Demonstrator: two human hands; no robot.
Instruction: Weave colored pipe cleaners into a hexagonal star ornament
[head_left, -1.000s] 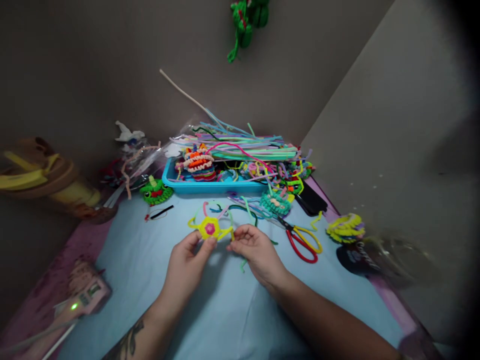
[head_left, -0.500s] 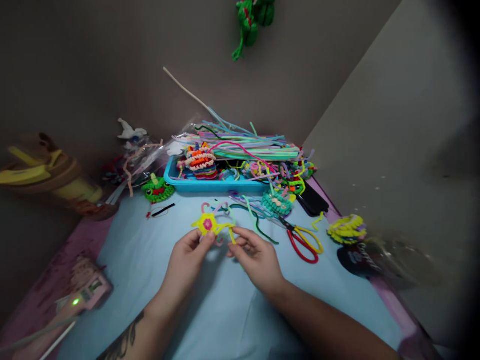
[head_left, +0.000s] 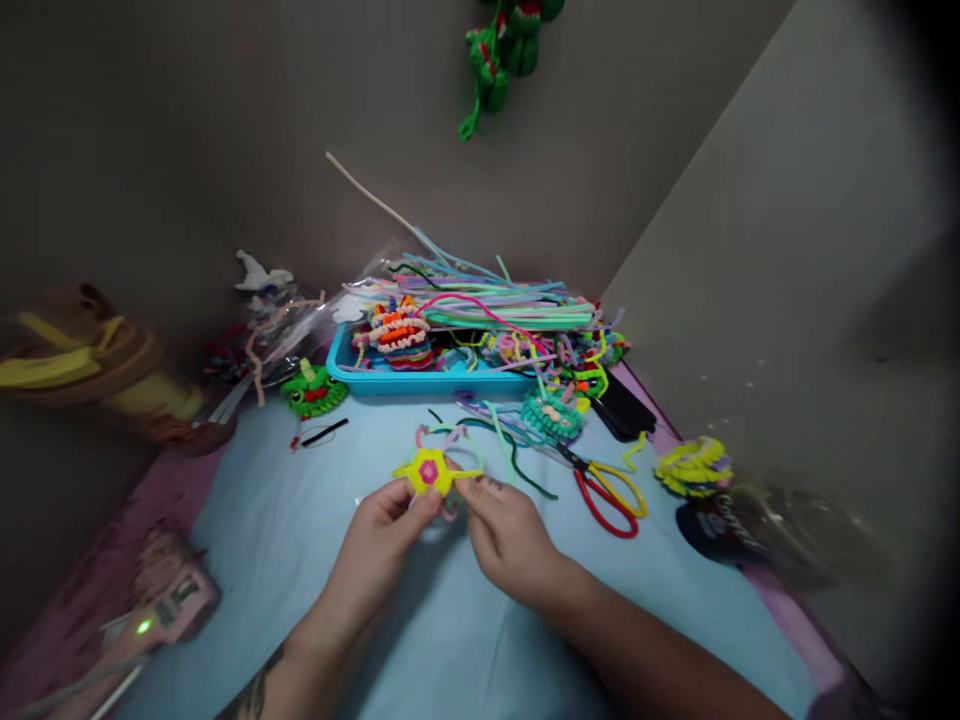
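A small yellow pipe-cleaner piece (head_left: 442,466) with a pink centre hangs above the cloth. Its outline is roughly a flower or star, and pastel pipe-cleaner ends curl out around it. My left hand (head_left: 394,525) pinches its lower left edge between thumb and fingers. At its right side, my right hand (head_left: 510,535) is closed on a yellow pipe-cleaner strand (head_left: 466,473) that runs out from the piece. The right fingertips are partly hidden behind the hand.
A blue tray (head_left: 442,383) at the back carries pipe cleaners and finished pieces. Red-and-yellow-handled scissors (head_left: 607,490) lie right of my hands. A green frog-like figure (head_left: 315,390) sits back left, a teal piece (head_left: 553,412) before the tray. A pink device (head_left: 176,605) with a green light lies left.
My right hand has turned over and moved closer to the piece, its back now facing up. The yellow strand's bent end no longer shows. The left hand keeps its pinch.
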